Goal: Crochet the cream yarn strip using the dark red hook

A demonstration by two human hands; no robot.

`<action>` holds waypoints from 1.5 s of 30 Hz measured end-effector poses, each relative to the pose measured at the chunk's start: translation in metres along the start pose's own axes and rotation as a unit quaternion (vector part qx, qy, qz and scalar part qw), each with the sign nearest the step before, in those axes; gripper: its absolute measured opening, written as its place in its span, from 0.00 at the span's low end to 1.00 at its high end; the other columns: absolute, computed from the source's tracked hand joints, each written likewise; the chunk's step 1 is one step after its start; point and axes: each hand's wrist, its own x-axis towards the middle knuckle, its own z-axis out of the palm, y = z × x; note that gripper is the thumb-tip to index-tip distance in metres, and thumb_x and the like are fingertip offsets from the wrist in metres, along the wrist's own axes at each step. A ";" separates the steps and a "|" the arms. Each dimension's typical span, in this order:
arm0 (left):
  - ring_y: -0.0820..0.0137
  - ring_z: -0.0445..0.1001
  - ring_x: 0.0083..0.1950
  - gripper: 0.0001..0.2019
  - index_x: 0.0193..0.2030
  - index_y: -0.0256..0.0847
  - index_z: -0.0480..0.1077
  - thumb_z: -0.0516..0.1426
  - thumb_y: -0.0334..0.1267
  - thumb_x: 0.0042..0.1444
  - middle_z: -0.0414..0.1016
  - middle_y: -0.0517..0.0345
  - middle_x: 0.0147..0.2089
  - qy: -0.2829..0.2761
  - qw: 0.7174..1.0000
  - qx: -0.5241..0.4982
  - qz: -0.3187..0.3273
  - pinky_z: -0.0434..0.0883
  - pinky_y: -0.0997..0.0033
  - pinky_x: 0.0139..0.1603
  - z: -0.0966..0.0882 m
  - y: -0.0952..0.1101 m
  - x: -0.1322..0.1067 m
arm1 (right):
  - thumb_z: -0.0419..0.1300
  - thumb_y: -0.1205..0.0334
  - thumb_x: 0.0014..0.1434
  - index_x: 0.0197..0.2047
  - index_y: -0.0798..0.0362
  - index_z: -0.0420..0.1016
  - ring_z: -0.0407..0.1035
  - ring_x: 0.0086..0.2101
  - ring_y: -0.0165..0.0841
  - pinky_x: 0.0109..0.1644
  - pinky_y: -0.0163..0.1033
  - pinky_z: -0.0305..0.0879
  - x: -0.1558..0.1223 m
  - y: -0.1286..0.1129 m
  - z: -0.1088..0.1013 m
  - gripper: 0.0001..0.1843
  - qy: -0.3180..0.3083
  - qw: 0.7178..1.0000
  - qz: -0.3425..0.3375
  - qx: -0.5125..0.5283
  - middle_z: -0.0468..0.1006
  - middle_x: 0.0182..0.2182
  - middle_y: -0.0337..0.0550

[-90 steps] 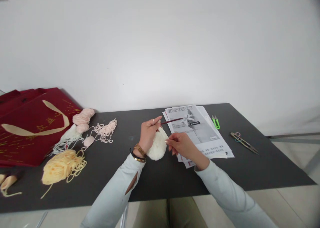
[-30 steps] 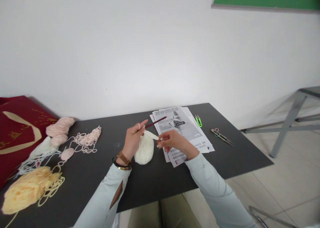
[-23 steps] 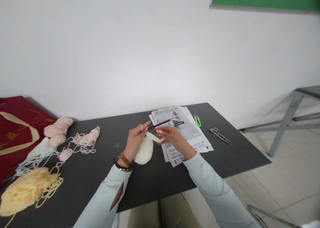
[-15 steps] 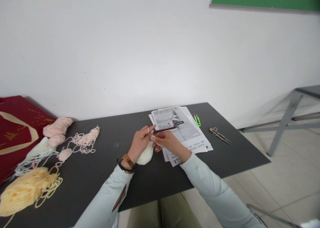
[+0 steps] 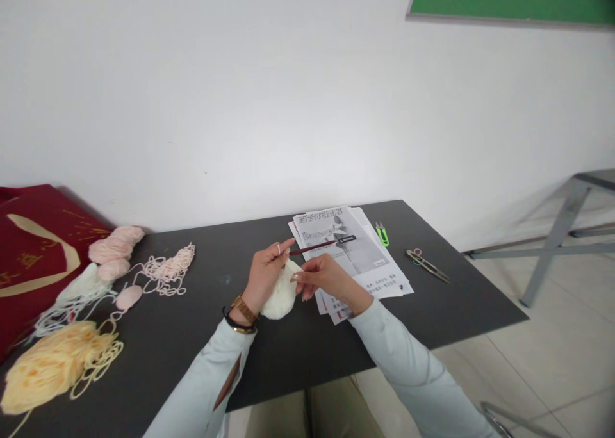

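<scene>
Over the middle of the black table (image 5: 298,355) my left hand (image 5: 266,273) pinches a thin dark red crochet hook (image 5: 314,248) that points right, and it also holds a cream crocheted piece (image 5: 278,297). My right hand (image 5: 321,276) is closed on the upper right edge of that cream piece, fingers pinched together. Both hands hover just left of a stack of printed instruction sheets (image 5: 358,259).
Pink yarn balls (image 5: 115,249), a loose pink strand pile (image 5: 168,268), white yarn (image 5: 79,287) and yellow yarn (image 5: 52,364) lie at the left by a dark red bag (image 5: 33,246). Green thread snips (image 5: 382,234) and scissors (image 5: 426,265) lie at the right. A second table's frame (image 5: 552,246) stands far right.
The camera swung right over three seconds. In the last second my right hand moved in against the cream piece and now pinches its edge; my left hand kept hold of the hook.
</scene>
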 end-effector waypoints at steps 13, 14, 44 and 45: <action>0.76 0.55 0.28 0.19 0.49 0.39 0.79 0.61 0.43 0.51 0.62 0.62 0.26 0.043 0.998 -0.044 0.018 0.54 0.74 0.30 -0.018 0.004 0.011 | 0.71 0.42 0.46 0.30 0.62 0.79 0.67 0.16 0.26 0.19 0.28 0.62 -0.004 0.005 -0.008 0.26 -0.077 0.994 0.036 -0.065 0.79 0.24 0.46; 0.76 0.56 0.28 0.19 0.49 0.39 0.79 0.61 0.42 0.52 0.62 0.62 0.26 0.032 0.999 -0.037 0.022 0.54 0.74 0.30 -0.018 0.005 0.010 | 0.70 0.43 0.47 0.30 0.62 0.79 0.66 0.16 0.25 0.18 0.28 0.60 -0.004 0.004 -0.009 0.26 -0.065 0.995 0.030 -0.074 0.79 0.24 0.46; 0.69 0.68 0.36 0.17 0.52 0.38 0.77 0.54 0.32 0.58 0.72 0.55 0.31 -0.141 0.980 0.110 0.089 0.67 0.71 0.42 0.010 0.002 -0.005 | 0.71 0.39 0.45 0.32 0.56 0.77 0.68 0.21 0.30 0.27 0.35 0.69 0.001 0.004 -0.007 0.27 0.030 0.998 0.006 -0.048 0.74 0.23 0.41; 0.70 0.68 0.35 0.17 0.53 0.37 0.77 0.54 0.33 0.59 0.72 0.55 0.32 -0.137 0.982 0.101 0.080 0.66 0.71 0.41 0.010 0.001 -0.004 | 0.71 0.39 0.45 0.31 0.56 0.76 0.68 0.21 0.30 0.26 0.35 0.69 0.001 0.003 -0.007 0.26 0.028 0.998 0.006 -0.051 0.74 0.23 0.41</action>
